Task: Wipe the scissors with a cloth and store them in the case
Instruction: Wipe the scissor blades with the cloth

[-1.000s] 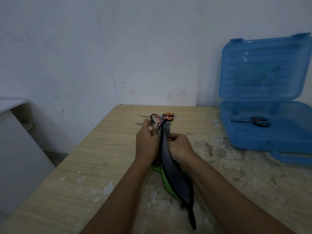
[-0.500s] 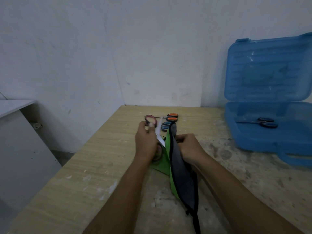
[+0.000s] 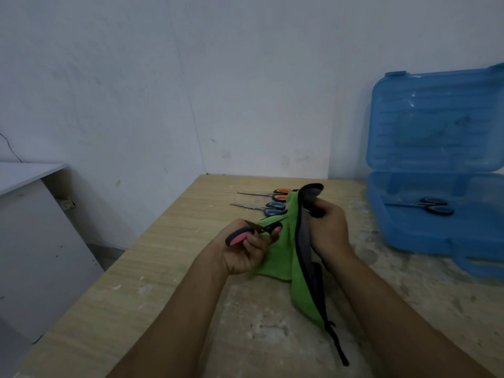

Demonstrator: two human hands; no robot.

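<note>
My left hand (image 3: 244,252) grips a pair of scissors with pink and black handles (image 3: 252,232), lying across the hand above the table. My right hand (image 3: 328,227) holds a green and grey cloth (image 3: 293,257) that hangs down to the tabletop. The scissors' blades are mostly hidden against the cloth. To the right stands an open blue plastic case (image 3: 436,214) with dark-handled scissors (image 3: 428,206) lying inside it.
Orange-handled scissors (image 3: 268,193) and blue-handled scissors (image 3: 263,208) lie on the wooden table (image 3: 174,263) behind the cloth. The table's left edge drops off beside a white cabinet (image 3: 30,230). White walls close the back.
My left hand has turned the pink-handled scissors from upright to lying sideways and drawn them left, away from the cloth. The cloth has opened, showing more green.
</note>
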